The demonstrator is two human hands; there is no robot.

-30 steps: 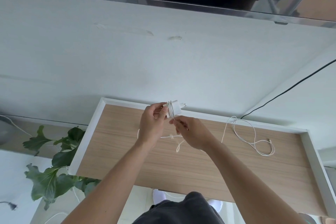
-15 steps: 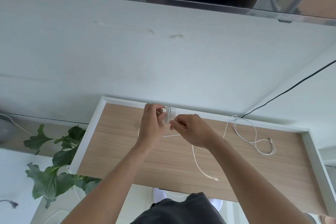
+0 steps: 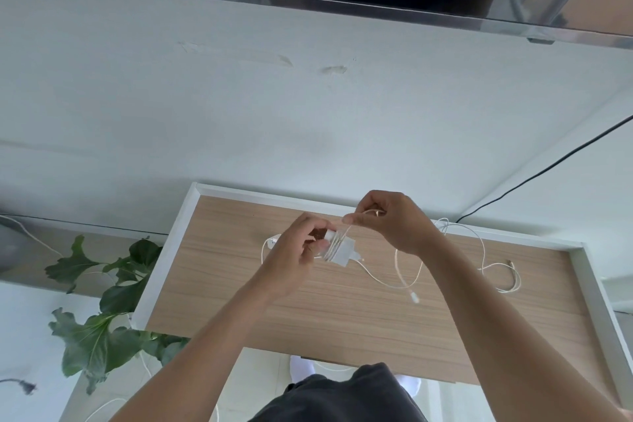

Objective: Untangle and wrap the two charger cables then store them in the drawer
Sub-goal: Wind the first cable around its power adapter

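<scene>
My left hand (image 3: 296, 250) grips a white charger plug (image 3: 340, 250) above the open drawer's wooden floor (image 3: 342, 315). A few turns of its white cable wrap the plug's body. My right hand (image 3: 394, 221) pinches that cable just above and right of the plug. The loose end (image 3: 404, 279) hangs down in a loop and ends in a small connector. A second white cable (image 3: 493, 264) lies in loose loops on the drawer floor at the right.
The drawer has white walls (image 3: 164, 271) on the left, back and right. A green leafy plant (image 3: 102, 301) stands left of it. A black cable (image 3: 548, 168) runs down the white wall at the right. A dark screen hangs overhead.
My right hand has lifted up and to the right, drawing the cable over the plug. The plug has turned in my left hand, and the free end has swung right.
</scene>
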